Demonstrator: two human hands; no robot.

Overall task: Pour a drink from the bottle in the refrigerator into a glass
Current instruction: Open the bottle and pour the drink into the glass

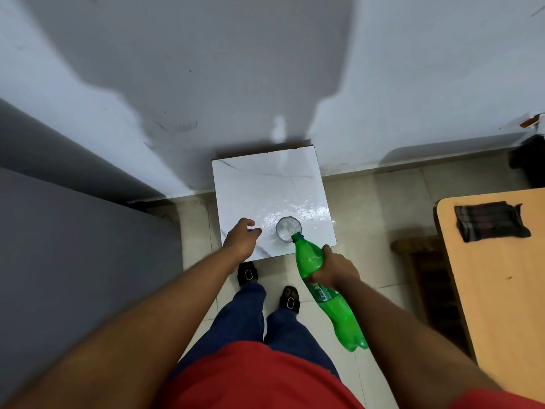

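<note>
A clear glass (288, 228) stands near the front edge of a small white marble-top table (259, 184). My right hand (336, 268) grips a green plastic bottle (333, 302) around its upper body. The bottle is tilted, with its uncapped mouth resting at the glass's near rim. My left hand (241, 239) hovers over the table just left of the glass, and its fingertips pinch a small blue thing that looks like the bottle cap (254, 230).
A grey refrigerator (73, 246) fills the left side. A wooden table (498, 276) with a dark folded cloth (491, 221) stands at the right, with a dark wooden stool (430, 278) beside it. Droplets glisten on the marble top behind the glass. The wall is close behind.
</note>
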